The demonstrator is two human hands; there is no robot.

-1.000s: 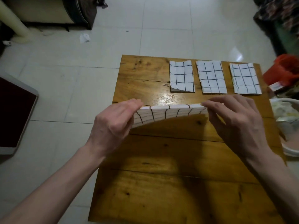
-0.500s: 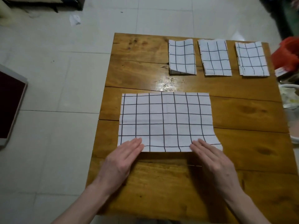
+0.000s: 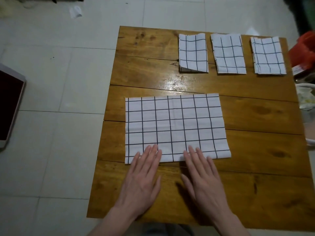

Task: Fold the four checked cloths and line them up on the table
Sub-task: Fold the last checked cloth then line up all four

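Flat hands on the unfolded cloth

Left hand (image 3: 142, 181) and right hand (image 3: 202, 183) lie open, fingers outstretched, fingertips (image 3: 154, 149) resting on the checked cloth's (image 3: 175, 123) near edge, gripping nothing.

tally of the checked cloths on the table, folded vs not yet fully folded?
Folded small, in the far row: 3, the left cloth, the middle cloth, the right cloth
Still large, lying flat near the hands: 1, the big cloth, with both the left hand and the right hand flat on its near edge
Total: 4
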